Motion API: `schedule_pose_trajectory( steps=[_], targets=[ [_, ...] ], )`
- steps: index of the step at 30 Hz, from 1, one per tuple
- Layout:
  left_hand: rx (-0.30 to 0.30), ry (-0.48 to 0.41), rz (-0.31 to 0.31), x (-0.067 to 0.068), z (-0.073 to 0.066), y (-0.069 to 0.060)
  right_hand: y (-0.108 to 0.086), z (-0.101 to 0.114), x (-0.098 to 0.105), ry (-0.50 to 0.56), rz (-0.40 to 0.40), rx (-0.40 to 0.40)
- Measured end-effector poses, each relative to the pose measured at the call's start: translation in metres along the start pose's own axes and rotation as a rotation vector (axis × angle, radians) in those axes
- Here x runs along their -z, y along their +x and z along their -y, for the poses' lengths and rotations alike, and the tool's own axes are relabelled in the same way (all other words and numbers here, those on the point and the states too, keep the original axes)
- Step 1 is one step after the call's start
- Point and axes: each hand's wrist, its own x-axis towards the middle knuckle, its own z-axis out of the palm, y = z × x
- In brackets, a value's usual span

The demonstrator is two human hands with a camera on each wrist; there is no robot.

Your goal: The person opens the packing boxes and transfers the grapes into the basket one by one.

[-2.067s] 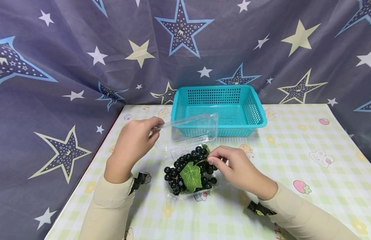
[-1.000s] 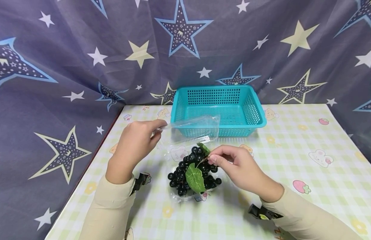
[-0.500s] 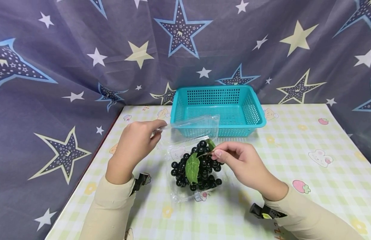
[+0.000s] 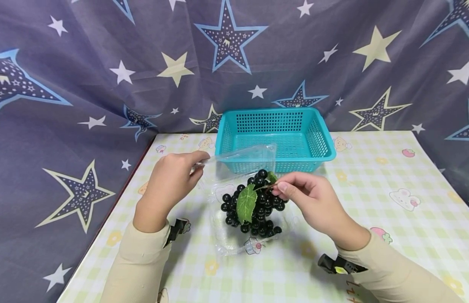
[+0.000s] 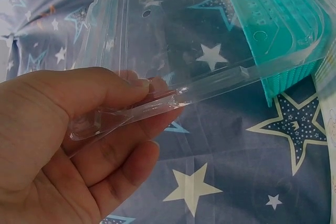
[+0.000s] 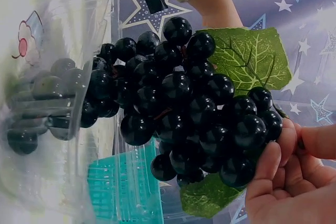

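Head view: right hand (image 4: pixel 319 202) pinches the stem (image 4: pixel 269 186) of glossy black grapes (image 4: pixel 262 198) over a clear plastic clamshell (image 4: pixel 224 240), left hand (image 4: pixel 166 187), at their ten o'clock, grips its lid (image 4: pixel 243 162), and sideways pulling might snag them.

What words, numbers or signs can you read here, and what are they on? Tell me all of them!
No whole word or number can be read for sure.
Small letters on the tablecloth, at its far left: too small to read.
Bigger letters on the tablecloth by the right sleeve: too unclear to read.
None seen on the basket, clear box or grapes.
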Motion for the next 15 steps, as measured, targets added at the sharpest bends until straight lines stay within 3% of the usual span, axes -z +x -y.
schedule_pose_trajectory(
  steps=[15],
  targets=[
    [0.025, -0.017, -0.001, 0.001, 0.000, 0.000, -0.002, 0.014, 0.010, 0.074, -0.089, -0.011]
  ],
)
